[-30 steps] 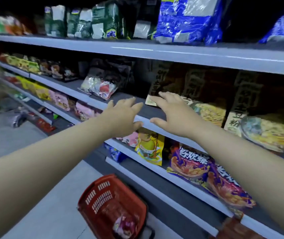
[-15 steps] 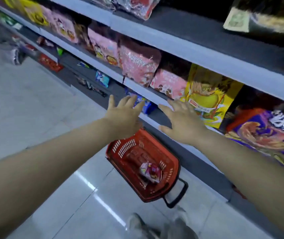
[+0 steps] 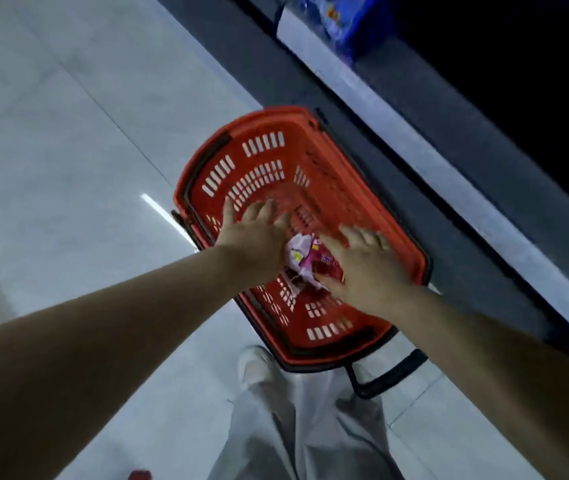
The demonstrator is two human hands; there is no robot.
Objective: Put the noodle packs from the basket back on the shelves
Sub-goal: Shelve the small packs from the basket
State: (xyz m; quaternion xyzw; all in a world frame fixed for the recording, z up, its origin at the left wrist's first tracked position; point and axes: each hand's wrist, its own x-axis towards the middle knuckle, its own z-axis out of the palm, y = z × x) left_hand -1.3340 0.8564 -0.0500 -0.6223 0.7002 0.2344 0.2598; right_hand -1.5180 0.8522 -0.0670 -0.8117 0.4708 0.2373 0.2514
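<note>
Left hand (image 3: 255, 240) and right hand (image 3: 366, 271), fingers (image 3: 267, 211) apart, flank the pack (image 3: 305, 261) in the basket (image 3: 265, 114); crumpled film may slip.

The red basket (image 3: 293, 150) stands open-topped, its far half free — the shelf base (image 3: 432, 140) crowds its right side, open floor (image 3: 68, 150) left.

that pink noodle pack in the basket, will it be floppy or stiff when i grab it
Probably floppy and crinkly: the noodle pack looks creased and bunched between the left hand and right hand. Likely light for its size, being a small soft wrapper. It lies slumped in the basket, so rolling seems unlikely.
</note>
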